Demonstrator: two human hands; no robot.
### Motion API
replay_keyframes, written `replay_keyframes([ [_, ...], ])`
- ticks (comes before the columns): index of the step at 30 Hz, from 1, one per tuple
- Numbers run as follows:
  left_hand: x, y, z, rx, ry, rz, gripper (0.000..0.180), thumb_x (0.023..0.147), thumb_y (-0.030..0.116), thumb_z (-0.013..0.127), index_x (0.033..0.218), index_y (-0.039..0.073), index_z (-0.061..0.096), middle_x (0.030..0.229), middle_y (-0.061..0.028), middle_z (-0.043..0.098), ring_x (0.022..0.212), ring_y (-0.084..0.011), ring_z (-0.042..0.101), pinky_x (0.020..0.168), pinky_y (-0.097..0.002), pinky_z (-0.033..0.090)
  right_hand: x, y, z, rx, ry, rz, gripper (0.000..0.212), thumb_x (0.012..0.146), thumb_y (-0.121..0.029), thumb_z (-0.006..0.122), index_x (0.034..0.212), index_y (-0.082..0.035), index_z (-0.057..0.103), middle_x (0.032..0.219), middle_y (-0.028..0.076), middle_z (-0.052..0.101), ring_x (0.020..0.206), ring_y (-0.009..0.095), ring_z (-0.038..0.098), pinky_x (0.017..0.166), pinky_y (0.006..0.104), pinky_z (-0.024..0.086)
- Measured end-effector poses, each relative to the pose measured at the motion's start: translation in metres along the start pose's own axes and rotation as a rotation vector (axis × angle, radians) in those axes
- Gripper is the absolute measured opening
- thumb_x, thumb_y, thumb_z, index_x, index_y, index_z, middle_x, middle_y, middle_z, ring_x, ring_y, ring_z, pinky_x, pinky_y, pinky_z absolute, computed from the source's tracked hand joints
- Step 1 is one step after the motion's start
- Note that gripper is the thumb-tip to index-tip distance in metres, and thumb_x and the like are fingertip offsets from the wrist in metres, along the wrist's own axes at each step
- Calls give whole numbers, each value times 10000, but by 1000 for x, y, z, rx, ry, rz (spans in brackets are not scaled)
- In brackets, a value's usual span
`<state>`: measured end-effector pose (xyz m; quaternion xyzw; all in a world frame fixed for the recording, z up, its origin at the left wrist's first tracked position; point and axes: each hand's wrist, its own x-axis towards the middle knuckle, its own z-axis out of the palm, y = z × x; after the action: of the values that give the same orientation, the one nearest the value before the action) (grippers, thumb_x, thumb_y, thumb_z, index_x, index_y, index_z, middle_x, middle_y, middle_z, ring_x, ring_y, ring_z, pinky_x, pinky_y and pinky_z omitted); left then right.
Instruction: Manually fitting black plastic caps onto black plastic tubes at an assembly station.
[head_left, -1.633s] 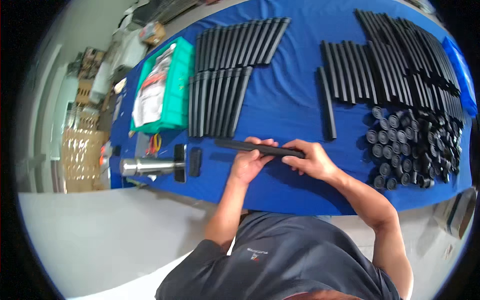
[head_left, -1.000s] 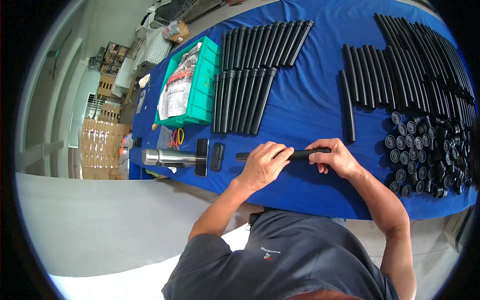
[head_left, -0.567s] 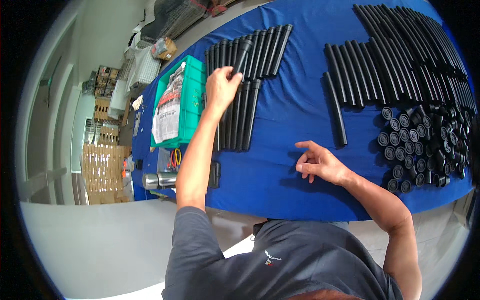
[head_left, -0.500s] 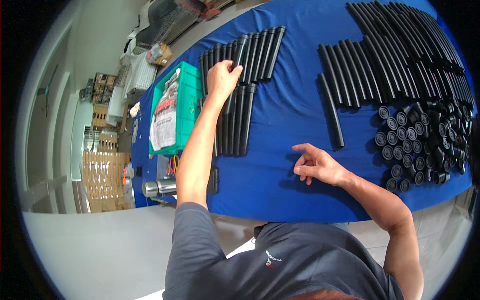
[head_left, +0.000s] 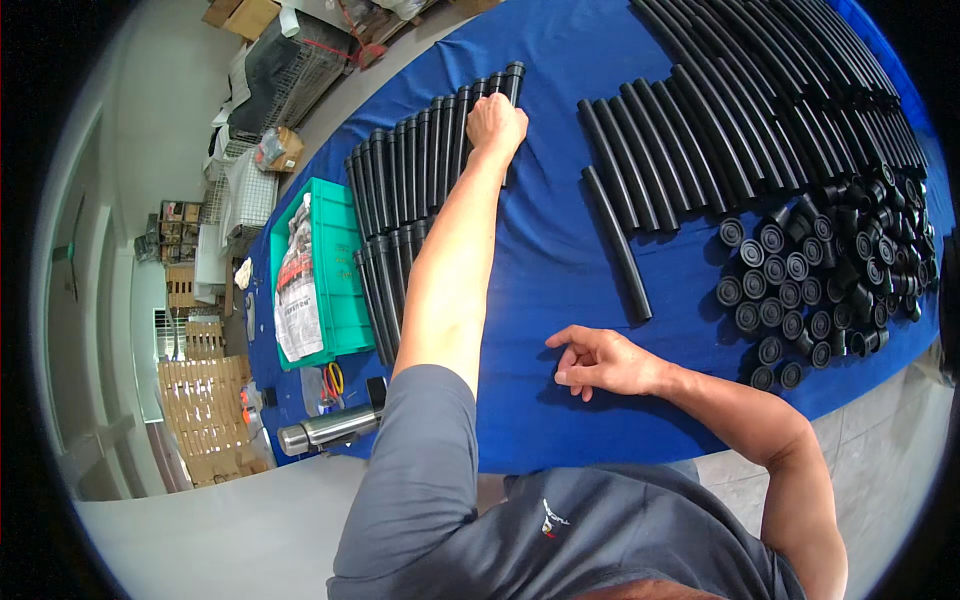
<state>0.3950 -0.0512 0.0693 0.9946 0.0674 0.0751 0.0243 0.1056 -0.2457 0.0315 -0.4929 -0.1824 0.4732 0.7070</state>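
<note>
My left hand (head_left: 497, 123) reaches across to the far right end of a row of capped black tubes (head_left: 408, 165). Its fingers curl down and are largely hidden behind the back of the hand, so what they grip does not show. A second row of capped tubes (head_left: 375, 290) lies nearer, partly behind my left forearm. My right hand (head_left: 610, 362) hovers over the blue cloth, holding nothing, index finger stretched out and the other fingers loosely bent. Beyond it lies a single black tube (head_left: 617, 245), with many uncapped tubes (head_left: 690, 140) side by side farther off.
Many round black caps (head_left: 790, 268) are heaped at the right. On the left stands a green crate (head_left: 340, 270) with a printed white bag (head_left: 297, 290) inside. Yellow-handled scissors (head_left: 333, 380) and a steel flask (head_left: 325, 430) lie near it. Blue cloth (head_left: 530, 290) covers the table.
The view has shifted, moving the table's contents leftward in the picture. My left hand has moved right along the capped row to its end. My right hand keeps nearly the same pose.
</note>
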Motion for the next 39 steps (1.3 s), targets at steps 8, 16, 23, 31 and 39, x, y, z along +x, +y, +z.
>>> replay_keyframes([
  [8, 6, -6, 11, 22, -13, -20, 281, 831, 175, 642, 1004, -33, 716, 1084, -265, 701, 1034, -404, 687, 923, -479, 551, 1, 1, 0, -21, -2, -12, 528, 933, -146, 700, 1345, 95, 473, 866, 90, 658, 739, 136, 665, 614, 273, 572],
  [16, 7, -4, 16, 11, 6, -65, 430, 844, 171, 638, 1231, -2, 569, 1212, -255, 630, 1126, -443, 632, 962, -529, 520, -1, 3, -1, -64, 8, -35, 492, 932, -157, 696, 1309, 98, 509, 867, 105, 674, 719, 151, 677, 606, 283, 572],
  [23, -2, -16, 6, 66, 42, 13, 596, 808, 380, 800, 1214, 3, 581, 1157, -237, 633, 1102, -395, 645, 920, -492, 545, -1, 9, -1, -87, -14, -94, 406, 934, -166, 698, 1241, 68, 574, 851, 107, 680, 690, 156, 677, 596, 289, 570],
  [31, -107, -26, -4, -309, 367, 202, 417, 793, 322, 795, 1050, 20, 668, 1020, -191, 681, 965, -364, 660, 845, -461, 527, 2, 11, 0, -55, -1, -25, 353, 935, -123, 687, 1224, 56, 592, 877, 72, 658, 760, 126, 651, 643, 274, 569],
  [39, -230, -42, -13, -529, 262, 136, 316, 821, 244, 777, 1011, 10, 682, 880, -150, 696, 800, -292, 691, 729, -385, 546, 1, 8, 4, -241, -22, -39, 205, 944, -150, 679, 1048, 26, 678, 811, 57, 673, 691, 107, 635, 608, 260, 537],
])
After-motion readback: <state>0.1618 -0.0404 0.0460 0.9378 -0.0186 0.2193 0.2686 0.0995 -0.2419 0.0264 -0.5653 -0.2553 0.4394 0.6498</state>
